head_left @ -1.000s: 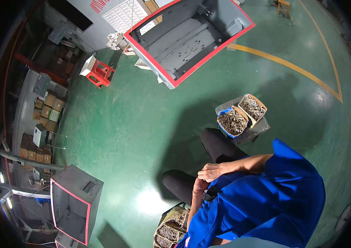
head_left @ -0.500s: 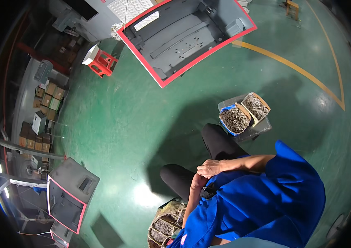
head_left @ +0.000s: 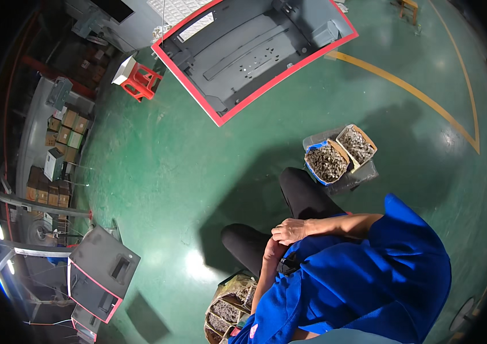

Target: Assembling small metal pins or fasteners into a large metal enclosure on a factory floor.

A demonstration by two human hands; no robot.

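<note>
My right hand (head_left: 290, 230) is closed and lies over my left hand (head_left: 275, 249), the two touching above my lap. The fingers of my left hand are curled and partly covered by the right. Anything between them is too small or hidden to make out. Just past my right knee, two open boxes of small metallic-looking pieces, a blue-edged box (head_left: 326, 163) and a pale box (head_left: 356, 147), sit on a low grey support (head_left: 364, 177). Beside my left forearm stands a divided container (head_left: 219, 309) with more small pieces in its compartments.
Ahead is a large grey open housing (head_left: 243, 54) with a red rim. Similar grey housings, one nearest me (head_left: 109, 261), are at lower left. A red stool (head_left: 140, 81) stands at far left, and stacked cartons (head_left: 69, 135) line the left side. Yellow lines mark the green floor.
The large red-rimmed housing has turned slightly, its near corner shifting left and toward me. The housing at lower left has also turned a little. My hands stay together in nearly the same place.
</note>
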